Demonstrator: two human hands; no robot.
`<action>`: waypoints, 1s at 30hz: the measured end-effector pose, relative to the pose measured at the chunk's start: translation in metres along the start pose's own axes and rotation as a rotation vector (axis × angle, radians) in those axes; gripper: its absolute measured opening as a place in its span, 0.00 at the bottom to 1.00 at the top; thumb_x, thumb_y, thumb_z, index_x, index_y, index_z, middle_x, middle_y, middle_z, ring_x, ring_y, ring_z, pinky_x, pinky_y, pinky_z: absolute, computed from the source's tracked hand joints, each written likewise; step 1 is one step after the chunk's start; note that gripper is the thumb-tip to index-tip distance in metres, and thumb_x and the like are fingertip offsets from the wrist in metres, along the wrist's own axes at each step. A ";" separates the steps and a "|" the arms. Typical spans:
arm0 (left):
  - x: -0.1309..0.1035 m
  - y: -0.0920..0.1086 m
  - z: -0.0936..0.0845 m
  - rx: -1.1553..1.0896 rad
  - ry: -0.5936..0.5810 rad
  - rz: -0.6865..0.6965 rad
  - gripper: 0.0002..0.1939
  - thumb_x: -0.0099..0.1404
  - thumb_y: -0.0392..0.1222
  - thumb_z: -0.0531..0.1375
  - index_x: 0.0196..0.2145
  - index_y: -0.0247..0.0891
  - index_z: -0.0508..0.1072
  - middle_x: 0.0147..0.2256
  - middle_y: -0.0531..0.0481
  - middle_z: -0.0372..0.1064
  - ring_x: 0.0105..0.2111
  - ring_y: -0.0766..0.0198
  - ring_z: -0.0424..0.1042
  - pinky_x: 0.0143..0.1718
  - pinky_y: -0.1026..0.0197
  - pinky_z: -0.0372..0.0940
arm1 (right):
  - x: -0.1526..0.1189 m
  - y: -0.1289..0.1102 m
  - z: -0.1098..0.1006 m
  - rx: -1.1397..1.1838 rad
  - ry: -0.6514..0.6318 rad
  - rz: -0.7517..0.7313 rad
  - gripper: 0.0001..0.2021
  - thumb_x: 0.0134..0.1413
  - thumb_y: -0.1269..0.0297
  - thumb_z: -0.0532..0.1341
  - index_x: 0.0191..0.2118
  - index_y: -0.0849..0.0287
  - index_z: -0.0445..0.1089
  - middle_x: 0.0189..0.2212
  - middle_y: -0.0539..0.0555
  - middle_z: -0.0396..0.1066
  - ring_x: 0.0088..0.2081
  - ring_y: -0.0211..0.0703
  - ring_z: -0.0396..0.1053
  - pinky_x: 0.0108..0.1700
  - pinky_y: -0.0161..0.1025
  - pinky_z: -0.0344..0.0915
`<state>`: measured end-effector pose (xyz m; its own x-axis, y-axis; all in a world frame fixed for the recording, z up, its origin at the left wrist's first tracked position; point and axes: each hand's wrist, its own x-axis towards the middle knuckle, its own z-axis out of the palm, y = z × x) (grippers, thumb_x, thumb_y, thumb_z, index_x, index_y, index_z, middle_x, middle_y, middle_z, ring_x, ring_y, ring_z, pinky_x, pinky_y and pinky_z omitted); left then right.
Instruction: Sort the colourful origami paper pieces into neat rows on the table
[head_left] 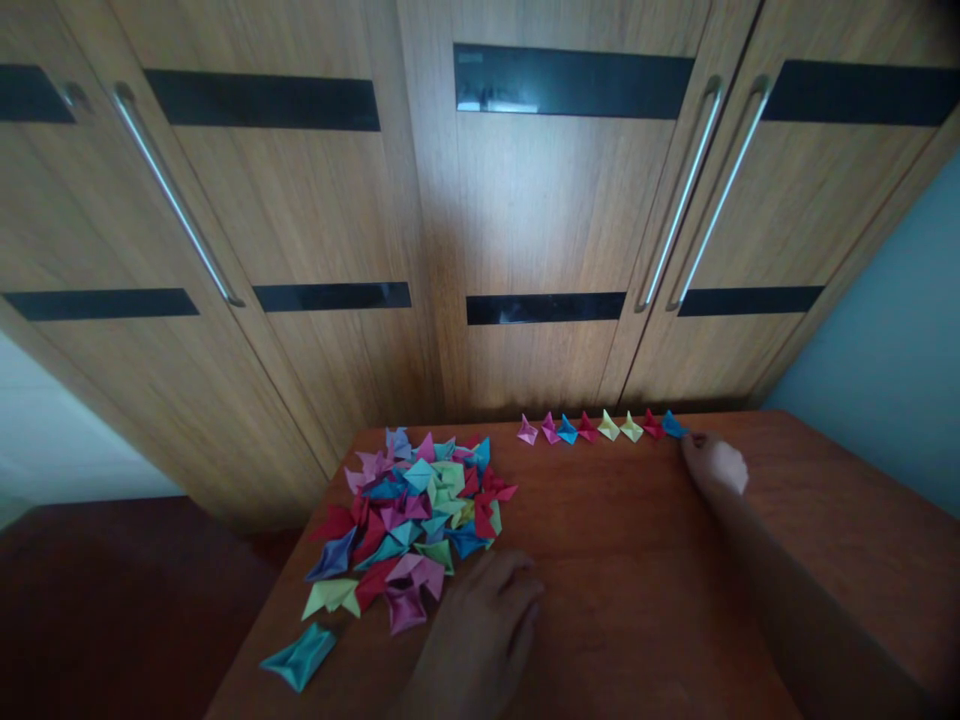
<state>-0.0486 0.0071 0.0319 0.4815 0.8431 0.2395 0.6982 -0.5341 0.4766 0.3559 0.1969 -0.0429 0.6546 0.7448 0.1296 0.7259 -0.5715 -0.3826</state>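
Observation:
Folded paper pieces in many colours form a pile [420,500] on the left part of the wooden table. A row of several small paper pieces, from a pink one [528,431] to a blue one [673,426], stands along the far edge. My right hand [714,464] is at the row's right end, its fingers pinched at the blue piece's right side. My left hand [487,620] rests on the table just right of the pile, fingers loosely bent and slightly apart, nothing visible in them.
The reddish-brown table [615,590] reaches to the wooden wardrobe doors [525,360] with metal handles. A single teal paper piece [300,657] lies near the table's left edge, in front of the pile. A blue-grey wall [892,320] is at the right.

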 end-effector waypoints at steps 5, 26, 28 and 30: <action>0.001 0.000 -0.002 -0.010 -0.004 -0.006 0.13 0.63 0.31 0.52 0.41 0.44 0.70 0.44 0.50 0.67 0.44 0.60 0.66 0.46 0.56 0.65 | -0.025 0.002 -0.005 0.066 0.085 0.048 0.20 0.55 0.53 0.51 0.44 0.59 0.73 0.36 0.64 0.73 0.39 0.56 0.71 0.35 0.42 0.64; 0.006 -0.025 0.003 -0.038 0.187 0.065 0.13 0.62 0.30 0.51 0.41 0.41 0.70 0.40 0.48 0.70 0.41 0.62 0.70 0.44 0.58 0.66 | -0.191 -0.080 -0.011 0.104 -0.215 -0.437 0.09 0.57 0.61 0.54 0.34 0.52 0.71 0.29 0.50 0.74 0.32 0.39 0.70 0.28 0.31 0.52; 0.007 -0.025 0.002 -0.019 0.186 0.051 0.13 0.63 0.31 0.51 0.40 0.41 0.71 0.39 0.48 0.70 0.40 0.62 0.70 0.43 0.58 0.66 | -0.202 -0.089 -0.014 0.092 -0.251 -0.451 0.09 0.57 0.62 0.53 0.33 0.52 0.71 0.29 0.50 0.74 0.32 0.39 0.70 0.28 0.32 0.51; 0.007 -0.026 -0.001 0.011 0.189 0.027 0.13 0.63 0.32 0.50 0.40 0.41 0.71 0.39 0.47 0.71 0.40 0.61 0.70 0.43 0.58 0.66 | -0.211 -0.094 -0.017 0.091 -0.278 -0.471 0.08 0.56 0.63 0.54 0.33 0.52 0.70 0.29 0.50 0.73 0.32 0.39 0.69 0.28 0.32 0.51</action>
<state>-0.0637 0.0271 0.0219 0.3928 0.8247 0.4070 0.6929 -0.5564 0.4586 0.1531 0.0873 -0.0183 0.1742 0.9826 0.0642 0.8974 -0.1316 -0.4211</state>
